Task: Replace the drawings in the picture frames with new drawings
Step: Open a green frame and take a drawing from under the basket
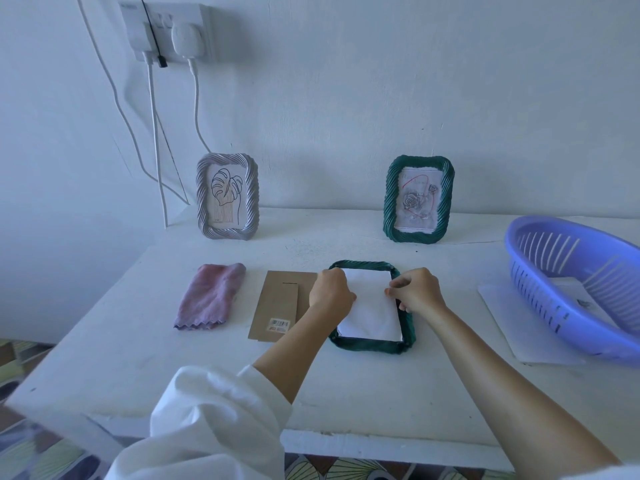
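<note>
A dark green picture frame (370,344) lies face down on the white table (138,341), its back panel off. A white sheet of paper (372,313) sits in its opening, blank side up. My left hand (330,292) has curled fingers on the sheet's left edge. My right hand (415,291) pinches the sheet's right edge at the frame's rim. The brown cardboard backing (277,306) lies flat just left of the frame. Two frames stand against the wall: a silver one (227,196) with a leaf drawing and a green one (418,199) with a rose drawing.
A pink-purple cloth (209,296) lies left of the backing. A purple plastic basket (575,285) sits at the right on white papers (502,306). Plugs and cables (154,133) hang down the wall at the back left. The table's front edge is near my arms.
</note>
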Available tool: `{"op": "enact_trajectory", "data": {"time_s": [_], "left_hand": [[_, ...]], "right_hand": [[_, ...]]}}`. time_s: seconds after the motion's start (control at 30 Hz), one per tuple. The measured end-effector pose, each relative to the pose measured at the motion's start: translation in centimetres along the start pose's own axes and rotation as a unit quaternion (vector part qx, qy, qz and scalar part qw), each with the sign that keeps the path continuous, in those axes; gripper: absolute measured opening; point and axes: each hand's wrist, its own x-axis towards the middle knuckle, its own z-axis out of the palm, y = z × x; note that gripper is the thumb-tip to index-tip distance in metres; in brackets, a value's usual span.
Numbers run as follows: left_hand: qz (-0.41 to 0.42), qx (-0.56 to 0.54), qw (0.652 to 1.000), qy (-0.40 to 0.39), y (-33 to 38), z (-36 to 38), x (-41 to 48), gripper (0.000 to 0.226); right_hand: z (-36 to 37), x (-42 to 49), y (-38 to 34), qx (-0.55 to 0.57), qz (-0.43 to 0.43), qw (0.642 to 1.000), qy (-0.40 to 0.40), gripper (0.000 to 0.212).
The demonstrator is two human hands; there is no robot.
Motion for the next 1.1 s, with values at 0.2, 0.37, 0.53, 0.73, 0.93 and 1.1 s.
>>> {"op": "enact_trajectory", "data": {"time_s": [0.2,0.37,0.53,0.73,0.93,1.1], "left_hand": [[0.001,-0.007,1.000,-0.012,-0.1,0.0,0.0,0.040],[0.014,-0.009,1.000,-0.016,-0.1,-0.1,-0.2,0.028],[0.014,0.004,1.000,-0.007,-0.1,-0.1,-0.2,0.015],[0.022,0.007,1.000,-0.005,-0.2,-0.2,-0.3,0.035],[0.035,0.014,0.999,0.012,-0.1,-0.3,-0.4,0.028],[-0.008,-0.037,0.994,0.100,-2.3,-3.3,0.2,0.030]], "right_hand": [[-1.3,-0.1,0.7,0.016,-0.021,1.000,0.009,0.017],[-1.7,0.0,1.3,0.032,-0.023,0.998,-0.058,0.026],[-1.2,0.2,1.8,0.040,-0.036,0.995,-0.088,0.029],[-1.2,0.6,2.1,0.045,-0.036,0.993,-0.105,0.030],[-1.0,0.6,2.3,0.036,-0.043,0.993,-0.100,0.030],[-1.2,0.3,2.0,0.012,-0.053,0.994,-0.094,0.029]]}}
